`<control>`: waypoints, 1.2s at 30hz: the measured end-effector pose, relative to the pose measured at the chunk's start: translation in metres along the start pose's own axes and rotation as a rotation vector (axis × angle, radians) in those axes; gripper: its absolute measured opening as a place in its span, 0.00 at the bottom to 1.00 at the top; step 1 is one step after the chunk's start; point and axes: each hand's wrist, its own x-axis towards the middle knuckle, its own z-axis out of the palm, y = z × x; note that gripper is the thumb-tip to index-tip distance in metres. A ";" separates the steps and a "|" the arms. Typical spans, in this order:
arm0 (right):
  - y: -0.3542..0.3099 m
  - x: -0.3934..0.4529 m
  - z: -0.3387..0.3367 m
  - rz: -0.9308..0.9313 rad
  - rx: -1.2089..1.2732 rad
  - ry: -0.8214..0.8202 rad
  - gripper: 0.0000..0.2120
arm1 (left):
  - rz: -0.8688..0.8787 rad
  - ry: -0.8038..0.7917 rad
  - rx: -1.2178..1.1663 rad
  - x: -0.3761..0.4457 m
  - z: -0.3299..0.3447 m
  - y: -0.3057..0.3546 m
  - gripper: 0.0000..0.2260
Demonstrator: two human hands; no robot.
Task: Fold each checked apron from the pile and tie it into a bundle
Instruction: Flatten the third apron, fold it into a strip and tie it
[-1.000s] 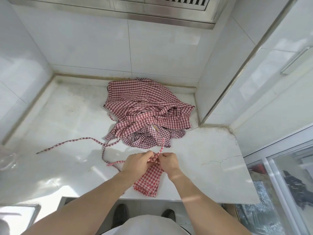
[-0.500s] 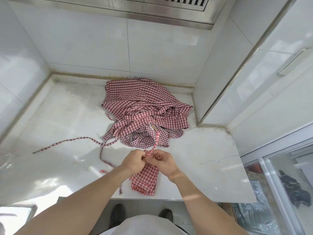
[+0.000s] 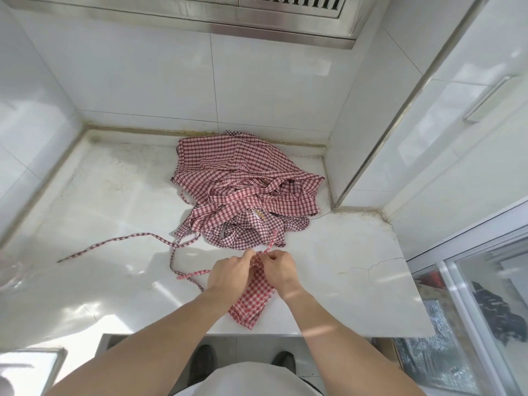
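Folded apron point(image 3: 253, 295) near the counter's point(image 3: 357, 252) front edge, pile point(image 3: 245, 192) beyond it — left hand point(image 3: 228, 274) and right hand point(image 3: 281, 267) both pinching the tie strap point(image 3: 271, 242) at its far end; best cinched snug, folds pinned flat.

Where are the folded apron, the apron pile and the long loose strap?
folded apron point(image 3: 253, 301), head view, checked body below the hands
apron pile point(image 3: 243, 178), head view, middle of the heap
long loose strap point(image 3: 114, 240), head view, mid-length on the counter
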 end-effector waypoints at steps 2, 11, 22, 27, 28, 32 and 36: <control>0.002 0.002 0.001 0.021 0.009 -0.016 0.11 | 0.100 0.075 -0.021 -0.003 0.003 -0.001 0.13; -0.004 -0.004 -0.009 0.088 0.045 -0.105 0.09 | 0.209 0.042 -0.189 -0.006 0.013 -0.012 0.08; 0.032 -0.026 -0.024 -0.428 -0.280 -0.168 0.09 | -0.364 -0.655 -0.683 0.010 -0.023 0.001 0.14; 0.050 -0.033 -0.009 -0.422 -0.210 0.040 0.10 | -0.375 -0.630 -0.923 0.005 -0.014 -0.003 0.09; 0.050 -0.035 -0.005 -0.422 -0.185 0.071 0.10 | -0.392 -0.594 -0.975 0.002 -0.011 -0.004 0.09; 0.052 -0.039 0.006 -0.412 -0.106 0.172 0.06 | -0.401 -0.499 -1.026 -0.006 -0.003 0.001 0.09; 0.047 -0.038 0.005 -0.445 -0.253 0.169 0.05 | -0.350 -0.237 -0.902 -0.012 0.012 0.004 0.08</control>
